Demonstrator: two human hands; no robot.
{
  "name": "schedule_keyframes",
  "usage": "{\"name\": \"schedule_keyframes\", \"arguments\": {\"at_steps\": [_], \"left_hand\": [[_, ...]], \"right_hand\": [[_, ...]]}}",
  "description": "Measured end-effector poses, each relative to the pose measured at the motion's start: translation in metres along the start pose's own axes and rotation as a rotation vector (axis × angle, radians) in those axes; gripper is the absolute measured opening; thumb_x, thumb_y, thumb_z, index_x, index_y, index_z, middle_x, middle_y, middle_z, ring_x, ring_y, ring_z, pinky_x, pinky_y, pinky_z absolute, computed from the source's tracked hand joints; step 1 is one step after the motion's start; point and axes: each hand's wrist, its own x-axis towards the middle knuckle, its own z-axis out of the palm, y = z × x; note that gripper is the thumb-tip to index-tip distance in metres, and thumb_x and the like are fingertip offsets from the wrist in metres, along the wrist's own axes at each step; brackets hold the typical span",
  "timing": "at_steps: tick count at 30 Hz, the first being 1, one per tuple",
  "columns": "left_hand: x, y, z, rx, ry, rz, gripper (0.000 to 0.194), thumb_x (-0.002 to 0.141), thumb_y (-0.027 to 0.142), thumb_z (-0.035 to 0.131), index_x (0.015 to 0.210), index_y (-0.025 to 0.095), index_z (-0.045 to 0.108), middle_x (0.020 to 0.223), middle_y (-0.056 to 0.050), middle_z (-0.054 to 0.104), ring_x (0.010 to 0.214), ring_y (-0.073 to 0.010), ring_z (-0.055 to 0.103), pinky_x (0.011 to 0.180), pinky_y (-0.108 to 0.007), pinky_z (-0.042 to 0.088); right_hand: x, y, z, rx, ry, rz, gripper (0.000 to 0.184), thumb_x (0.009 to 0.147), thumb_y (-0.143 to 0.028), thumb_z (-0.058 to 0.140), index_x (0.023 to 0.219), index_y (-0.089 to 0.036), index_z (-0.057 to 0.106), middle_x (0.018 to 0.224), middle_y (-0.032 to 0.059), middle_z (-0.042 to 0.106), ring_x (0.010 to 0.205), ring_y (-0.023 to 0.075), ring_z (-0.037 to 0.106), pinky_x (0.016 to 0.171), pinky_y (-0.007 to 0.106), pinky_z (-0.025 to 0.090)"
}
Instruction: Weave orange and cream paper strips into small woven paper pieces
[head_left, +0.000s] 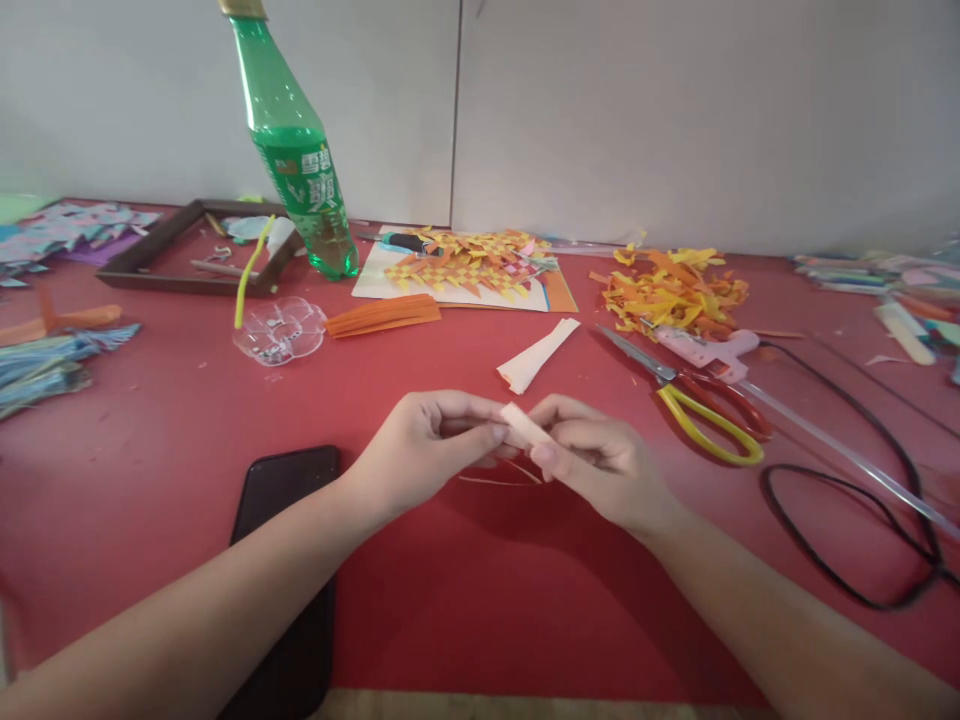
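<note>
Between my two hands is a small folded strip of pale cream paper [523, 425], held above the red table. My left hand [435, 440] pinches its left end between thumb and fingers. On the other end, the thumb and curled fingers of my right hand [596, 455] are closed. Thin pale strips [501, 480] show just below the hands; whether they are held or lie on the table I cannot tell. A fanned bundle of cream paper strips [536, 357] lies just beyond my fingers. To its left rests a stack of orange paper strips [382, 315].
Scissors [679, 395] and a pink glue gun [709, 350] with a looping black cord [847, 490] lie at right. Behind are orange and yellow paper pieces [675, 290]. A green bottle [296, 160], dark frame [195, 285] and clear flower-shaped dish [281, 332] stand left, above a phone [281, 490].
</note>
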Motion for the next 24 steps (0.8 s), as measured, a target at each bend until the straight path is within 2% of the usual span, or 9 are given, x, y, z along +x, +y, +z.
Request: {"name": "schedule_keyframes", "arguments": {"at_steps": [4,9,13,18,21,24], "left_hand": [[-0.0011,0.0024,0.0013,-0.016,0.013,-0.063,0.021,0.081,0.019,0.065,0.1,0.015,0.074,0.093,-0.005,0.077,0.078,-0.0137,0.072,0.077,-0.024,0.058],[-0.0018,0.0073,0.0032,-0.118,0.005,-0.079,0.024,0.078,0.017,0.061,0.099,0.013,0.073,0.097,-0.01,0.077,0.089,-0.0202,0.072,0.081,-0.03,0.058],[-0.0032,0.0077,0.0046,-0.001,0.032,-0.019,0.03,0.078,0.028,0.071,0.103,0.013,0.072,0.098,-0.011,0.076,0.089,-0.0227,0.072,0.082,-0.034,0.057],[-0.0027,0.0027,0.0034,0.156,0.082,0.051,0.024,0.079,0.03,0.072,0.099,0.017,0.074,0.092,-0.007,0.077,0.076,-0.0173,0.072,0.076,-0.029,0.058],[-0.0016,0.002,0.002,0.147,0.116,0.063,0.022,0.08,0.03,0.072,0.098,0.017,0.074,0.09,-0.006,0.078,0.074,-0.0159,0.072,0.074,-0.027,0.058],[0.0003,0.002,0.0005,0.063,0.149,0.063,0.023,0.078,0.03,0.074,0.098,0.017,0.074,0.089,-0.005,0.078,0.077,-0.0158,0.072,0.074,-0.025,0.058]], "right_hand": [[-0.0012,0.0025,0.0029,0.077,0.02,0.119,0.032,0.083,-0.04,0.067,0.064,-0.019,0.052,0.068,-0.0002,0.054,0.057,0.0104,0.047,0.051,0.025,0.039],[-0.001,0.0036,0.0037,0.083,0.079,0.2,0.029,0.079,-0.039,0.071,0.071,-0.021,0.05,0.063,-0.0034,0.051,0.053,0.0091,0.044,0.048,0.023,0.036],[0.0001,0.0035,0.004,0.046,0.091,0.207,0.03,0.078,-0.038,0.072,0.069,-0.021,0.049,0.063,-0.003,0.052,0.053,0.0093,0.045,0.048,0.023,0.038],[0.0,0.0035,0.0051,0.062,0.08,0.199,0.029,0.078,-0.038,0.073,0.071,-0.021,0.051,0.064,-0.0031,0.052,0.055,0.0093,0.048,0.05,0.023,0.041],[0.0002,0.0015,0.0054,0.089,0.097,0.164,0.024,0.078,-0.036,0.073,0.077,-0.021,0.055,0.066,-0.0035,0.052,0.055,0.0085,0.048,0.049,0.021,0.041],[0.0006,0.0004,0.005,0.158,0.134,0.124,0.018,0.082,-0.035,0.069,0.085,-0.022,0.058,0.073,-0.0013,0.058,0.06,0.0103,0.055,0.053,0.022,0.046]]}}
